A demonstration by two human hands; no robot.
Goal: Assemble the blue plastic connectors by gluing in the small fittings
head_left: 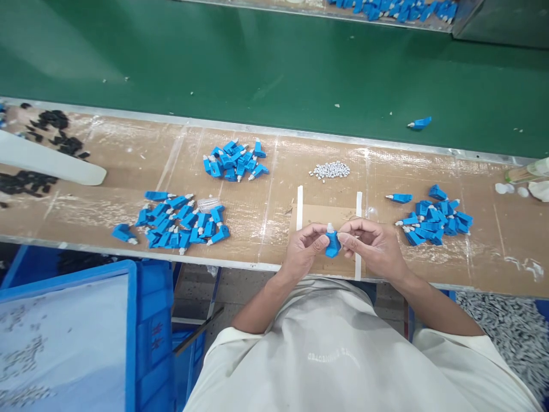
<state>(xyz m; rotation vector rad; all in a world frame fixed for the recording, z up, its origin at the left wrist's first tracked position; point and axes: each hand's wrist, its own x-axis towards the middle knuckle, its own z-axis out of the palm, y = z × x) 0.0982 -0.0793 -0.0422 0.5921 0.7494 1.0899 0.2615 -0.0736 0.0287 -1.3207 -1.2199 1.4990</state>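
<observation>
Across the top of the frame runs the green conveyor belt [274, 68], with one stray blue part [419, 123] lying on it at the right. Below it, my wooden workbench [128, 166] spans the whole width. At the lower left sits a blue crate [146, 320], lined with a pale sheet.

On the bench, the biggest heap of blue connectors [180, 220] lies left of centre, a second pile [435, 217] sits at the right, just beside my right hand, and a smaller cluster [235, 160] rests above the left heap, near the belt edge. Black pieces [55, 129] are scattered at the upper left. A little mound of white caps [330, 170] sits above centre.

My left hand [303, 249] and right hand [373, 243] meet at the lower middle of the frame, over the near edge of the bench between two white tape strips [299, 207]. Both are pinched narrow on a single blue connector [332, 245], thumb and fingertips gripping it from either side, its small white tip [330, 228] pointing up toward the belt.
</observation>
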